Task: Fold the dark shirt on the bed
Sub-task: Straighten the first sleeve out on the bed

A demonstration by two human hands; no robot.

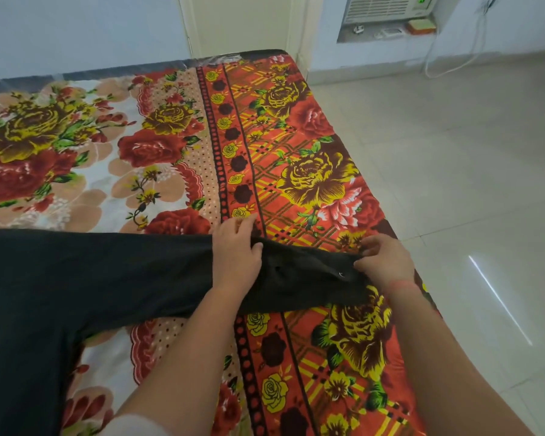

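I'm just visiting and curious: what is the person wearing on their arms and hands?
Both hands, left hand and right hand, are bare, with no gloves. The right wrist carries a thin red thread. A white sleeve edge shows low on the left arm.

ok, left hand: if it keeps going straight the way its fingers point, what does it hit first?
The left hand lies flat on the dark shirt, fingers pointing toward the far end of the bed. Straight on, it would slide off the shirt's edge onto the floral bedsheet; nothing else lies in that line, though depth is uncertain.
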